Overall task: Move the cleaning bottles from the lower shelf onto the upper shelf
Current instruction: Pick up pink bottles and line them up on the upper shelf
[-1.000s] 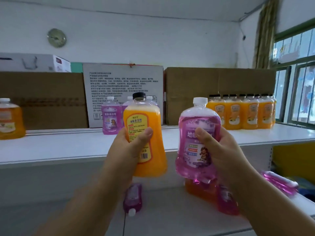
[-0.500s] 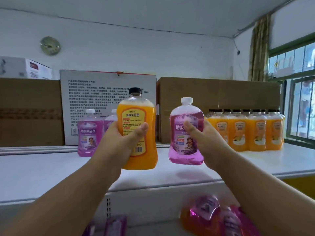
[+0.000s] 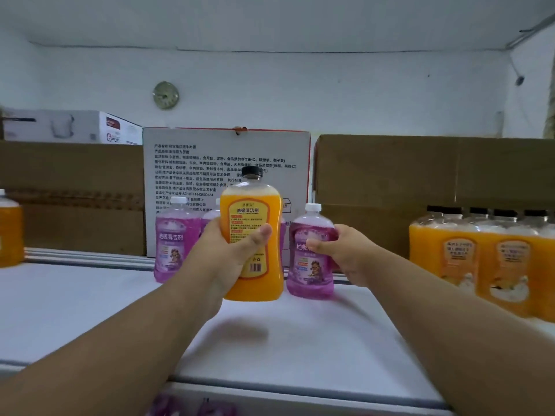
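Observation:
My left hand point(image 3: 231, 250) grips an orange cleaning bottle point(image 3: 255, 223) with a black cap, held upright just above the white upper shelf point(image 3: 90, 310). My right hand point(image 3: 345, 253) grips a purple bottle point(image 3: 312, 265) with a white cap, upright with its base at the shelf surface, right of the orange one. More purple bottles point(image 3: 172, 238) stand behind my left hand. A blur of purple bottles point(image 3: 180, 406) on the lower shelf shows at the bottom edge.
A row of orange bottles point(image 3: 486, 259) stands on the right of the upper shelf, one more orange bottle point(image 3: 9, 232) at the far left. A white printed box point(image 3: 210, 163) and brown cartons point(image 3: 420, 175) line the back.
Both hands have carried their bottles up and forward over the upper shelf. The purple bottle has come down to the shelf surface. The view has tilted upward, hiding most of the lower shelf.

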The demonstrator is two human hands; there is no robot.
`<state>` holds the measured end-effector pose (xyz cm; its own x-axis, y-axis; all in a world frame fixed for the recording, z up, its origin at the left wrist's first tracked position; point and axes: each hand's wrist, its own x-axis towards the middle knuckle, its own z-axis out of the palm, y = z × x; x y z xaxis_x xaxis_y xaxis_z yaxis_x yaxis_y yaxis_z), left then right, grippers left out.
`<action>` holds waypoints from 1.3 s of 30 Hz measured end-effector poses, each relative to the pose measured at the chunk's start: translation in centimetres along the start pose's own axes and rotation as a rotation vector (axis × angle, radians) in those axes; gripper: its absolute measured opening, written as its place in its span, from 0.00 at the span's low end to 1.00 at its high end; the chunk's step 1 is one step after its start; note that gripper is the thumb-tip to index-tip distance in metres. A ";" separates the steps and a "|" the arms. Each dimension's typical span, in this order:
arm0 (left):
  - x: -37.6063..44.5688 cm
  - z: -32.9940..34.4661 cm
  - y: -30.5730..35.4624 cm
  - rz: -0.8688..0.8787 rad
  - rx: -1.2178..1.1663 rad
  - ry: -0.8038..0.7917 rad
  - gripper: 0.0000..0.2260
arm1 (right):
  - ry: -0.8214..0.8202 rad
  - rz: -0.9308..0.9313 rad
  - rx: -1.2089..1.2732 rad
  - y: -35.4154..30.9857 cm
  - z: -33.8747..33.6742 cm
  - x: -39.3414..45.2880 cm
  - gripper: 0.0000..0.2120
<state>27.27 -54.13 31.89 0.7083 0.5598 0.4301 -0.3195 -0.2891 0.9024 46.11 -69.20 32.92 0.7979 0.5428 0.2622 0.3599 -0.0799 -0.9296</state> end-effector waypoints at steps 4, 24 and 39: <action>0.1 0.4 -1.1 -0.012 0.005 0.009 0.29 | -0.048 -0.016 -0.004 0.6 0.3 1.5 0.08; 0.3 0.2 -2.9 -0.003 0.094 -0.094 0.31 | 0.126 -0.007 -0.224 1.1 -0.2 1.9 0.21; -1.4 1.1 -1.3 -0.139 -0.077 -0.577 0.34 | -0.193 -0.155 0.067 -3.0 1.4 -11.9 0.27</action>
<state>27.37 -55.37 30.09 0.9674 0.0697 0.2435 -0.2286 -0.1738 0.9579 34.85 -74.20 32.24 0.6261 0.6945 0.3545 0.4328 0.0687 -0.8989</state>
